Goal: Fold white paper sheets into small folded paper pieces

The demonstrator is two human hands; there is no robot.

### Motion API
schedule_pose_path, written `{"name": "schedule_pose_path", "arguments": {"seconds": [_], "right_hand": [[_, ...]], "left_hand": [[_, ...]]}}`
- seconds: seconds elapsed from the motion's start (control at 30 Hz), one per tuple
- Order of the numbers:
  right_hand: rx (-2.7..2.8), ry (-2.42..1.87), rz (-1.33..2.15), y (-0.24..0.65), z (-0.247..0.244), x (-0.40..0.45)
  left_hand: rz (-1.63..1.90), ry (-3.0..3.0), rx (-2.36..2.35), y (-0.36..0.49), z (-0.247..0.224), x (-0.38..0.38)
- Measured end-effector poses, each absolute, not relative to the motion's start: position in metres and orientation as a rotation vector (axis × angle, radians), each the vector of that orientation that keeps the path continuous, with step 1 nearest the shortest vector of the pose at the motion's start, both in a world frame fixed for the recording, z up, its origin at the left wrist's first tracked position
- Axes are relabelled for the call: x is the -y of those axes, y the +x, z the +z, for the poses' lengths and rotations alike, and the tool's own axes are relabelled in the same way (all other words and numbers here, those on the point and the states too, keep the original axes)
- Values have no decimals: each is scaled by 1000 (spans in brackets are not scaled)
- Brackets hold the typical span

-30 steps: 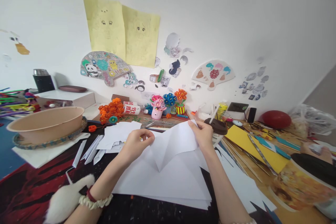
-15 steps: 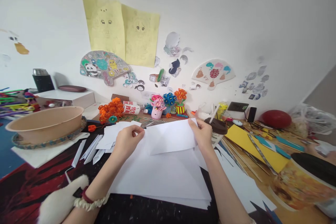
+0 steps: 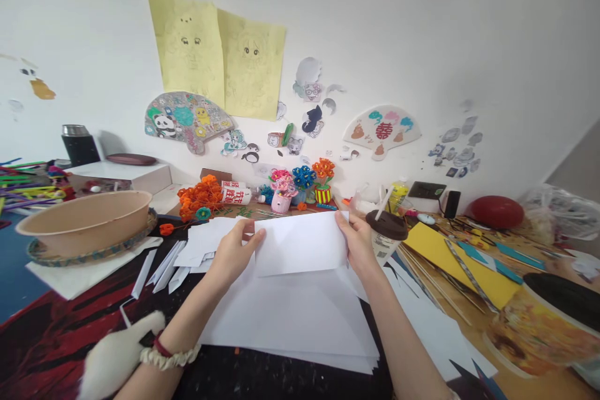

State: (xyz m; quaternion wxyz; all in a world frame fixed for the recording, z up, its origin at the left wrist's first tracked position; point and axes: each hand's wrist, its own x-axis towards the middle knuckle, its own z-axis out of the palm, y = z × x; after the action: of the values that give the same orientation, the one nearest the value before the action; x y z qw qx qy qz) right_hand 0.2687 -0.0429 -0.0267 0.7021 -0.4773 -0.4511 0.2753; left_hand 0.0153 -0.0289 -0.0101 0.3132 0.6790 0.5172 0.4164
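A small white sheet of paper (image 3: pixel 302 244) is held up level between my two hands, over a stack of larger white paper (image 3: pixel 290 319). My left hand (image 3: pixel 238 249) pinches its left edge between thumb and fingers. At the upper right corner, my right hand (image 3: pixel 359 239) grips the same sheet, thumb in front. Just left of my left hand lie cut white paper pieces (image 3: pixel 199 244), and further left are several folded paper strips (image 3: pixel 164 267). A lidded drink cup (image 3: pixel 387 231) with a straw stands beside my right hand.
A beige basin (image 3: pixel 87 215) stands at the left on a woven ring. Handmade flower pots (image 3: pixel 281 201) line the wall, near orange pipe-cleaner flowers (image 3: pixel 201 199). On the right lie yellow card (image 3: pixel 450 262), thin sticks (image 3: pixel 434 281) and a patterned tub (image 3: pixel 534 331) with a dark top.
My left hand has moved slightly right and now grips the paper's left edge, where before its fingers were apart from it. The sheet has levelled out. My right hand keeps its hold.
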Motion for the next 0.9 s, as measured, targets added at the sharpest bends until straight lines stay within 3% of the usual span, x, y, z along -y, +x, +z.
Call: {"name": "schedule_pose_path", "arguments": {"seconds": [0.13,0.33,0.63,0.9], "right_hand": [[1165,-1218,550,267,-34,40],[1611,-1277,70,248,-40,40],[1826,-1193,348,202,-44,50],[1866,-1106,390,201,-42,53]], "left_hand": [[1058,1649,-1310,12,-8,29],[979,1982,-1489,12,-5,31],[890,2193,-1404,18,-6,39],[881,2335,-1293,23,-8,42]]}}
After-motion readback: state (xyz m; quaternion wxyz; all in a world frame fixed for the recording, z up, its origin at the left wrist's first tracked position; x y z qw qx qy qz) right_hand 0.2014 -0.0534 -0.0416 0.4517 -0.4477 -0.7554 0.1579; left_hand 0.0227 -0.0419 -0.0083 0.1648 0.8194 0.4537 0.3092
